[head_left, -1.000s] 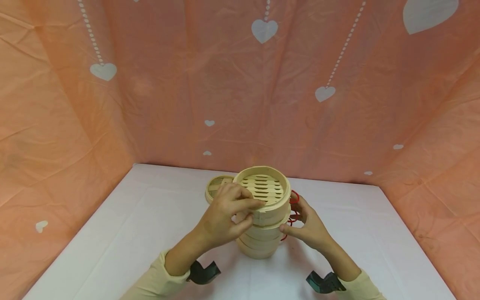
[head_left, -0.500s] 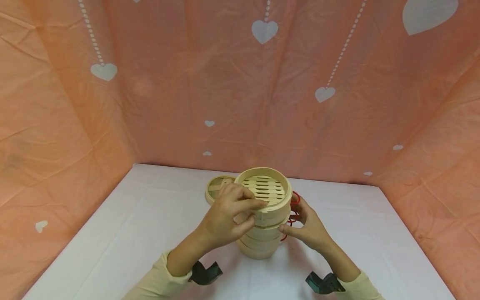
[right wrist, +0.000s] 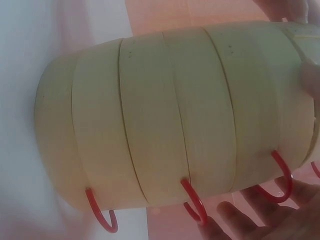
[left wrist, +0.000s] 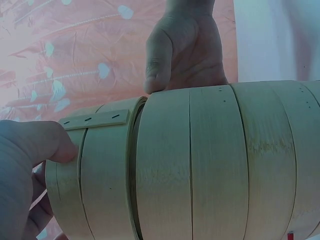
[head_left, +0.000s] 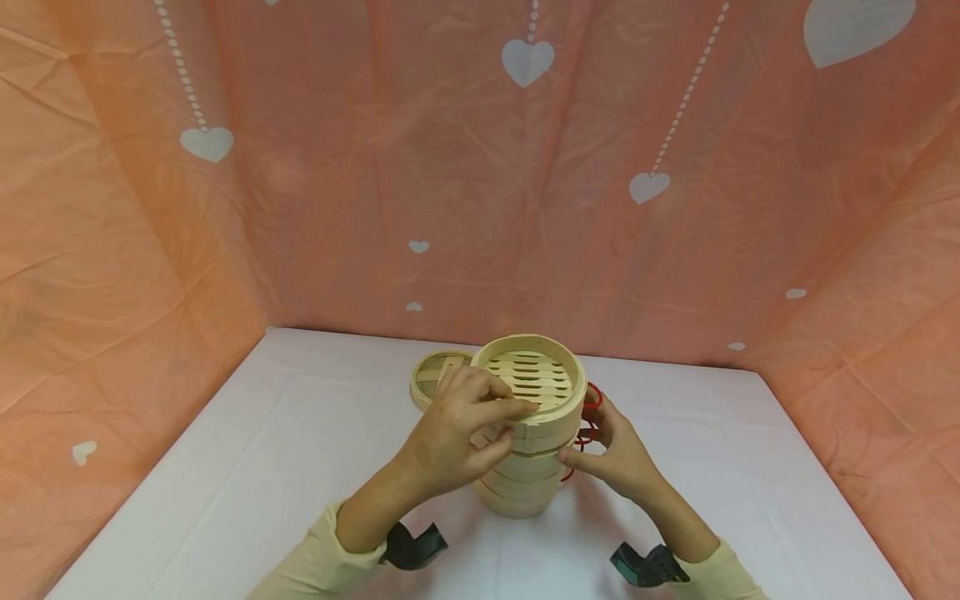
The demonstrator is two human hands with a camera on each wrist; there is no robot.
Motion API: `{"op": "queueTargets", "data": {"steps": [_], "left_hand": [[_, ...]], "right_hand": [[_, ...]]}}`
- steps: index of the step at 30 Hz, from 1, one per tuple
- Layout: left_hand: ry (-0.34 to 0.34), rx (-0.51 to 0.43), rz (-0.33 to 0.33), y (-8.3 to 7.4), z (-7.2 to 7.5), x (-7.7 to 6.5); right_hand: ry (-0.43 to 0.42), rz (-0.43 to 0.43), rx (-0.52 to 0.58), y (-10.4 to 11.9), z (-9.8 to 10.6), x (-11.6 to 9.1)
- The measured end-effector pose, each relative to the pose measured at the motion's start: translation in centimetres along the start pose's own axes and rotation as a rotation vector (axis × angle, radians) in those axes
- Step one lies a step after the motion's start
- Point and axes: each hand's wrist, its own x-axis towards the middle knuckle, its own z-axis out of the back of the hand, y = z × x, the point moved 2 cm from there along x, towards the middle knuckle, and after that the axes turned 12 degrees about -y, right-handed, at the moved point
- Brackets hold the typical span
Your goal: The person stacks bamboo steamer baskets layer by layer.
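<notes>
top basket [head_left: 551, 433] and left hand [head_left: 453, 433] have shifted slightly toward 3 o'clock on the stack [head_left: 517, 496]; left hand pinches that basket at 7 o'clock; right hand [head_left: 621, 458] grips the stack at 4 o'clock; square seating should need light nudges against a steady stack

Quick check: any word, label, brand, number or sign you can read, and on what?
No readable text in any view.
Backdrop: printed white hearts, no words.
Steamer stack: staples on the sides that show, no label or number.
Dark wrist pieces: too small to tell whether they are marked.
</notes>
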Motion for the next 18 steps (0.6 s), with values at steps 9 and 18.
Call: {"op": "queueTargets", "data": {"steps": [9, 18], "left_hand": [[0.028, 0.015, -0.025, 0.04, -0.28, 0.14], [0.062, 0.025, -0.036, 0.03, -0.34, -0.02]], "right_hand": [[-0.003, -0.006, -0.019, -0.19, 0.13, -0.03], [-0.001, -0.006, -0.025, -0.14, 0.16, -0.13]]}}
